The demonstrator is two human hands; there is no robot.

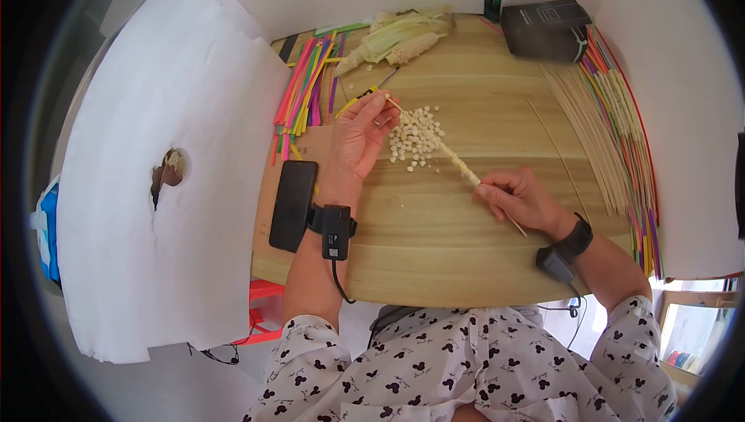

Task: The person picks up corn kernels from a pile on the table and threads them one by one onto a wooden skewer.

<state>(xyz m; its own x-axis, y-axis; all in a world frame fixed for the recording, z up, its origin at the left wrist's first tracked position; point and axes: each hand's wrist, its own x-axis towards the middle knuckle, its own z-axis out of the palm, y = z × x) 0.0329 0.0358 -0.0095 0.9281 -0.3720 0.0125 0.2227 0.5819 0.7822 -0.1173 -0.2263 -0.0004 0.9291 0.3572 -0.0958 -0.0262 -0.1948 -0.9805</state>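
Observation:
A thin bamboo skewer runs diagonally in front of me. Pale corn kernels are threaded along its middle. My right hand pinches it just below the threaded kernels, and its bare lower end sticks out under the fingers. At the upper tip, my left hand is closed in a pinch on a small pale piece that looks like a corn kernel; the fingertips partly hide it. Beneath the skewer, a pile of loose kernels lies on the wooden table.
Corn husk and a cob lie at the back. Left are coloured sticks and a black phone. On the right lie bare skewers, kernel-covered sticks and a black box. White boards flank the table.

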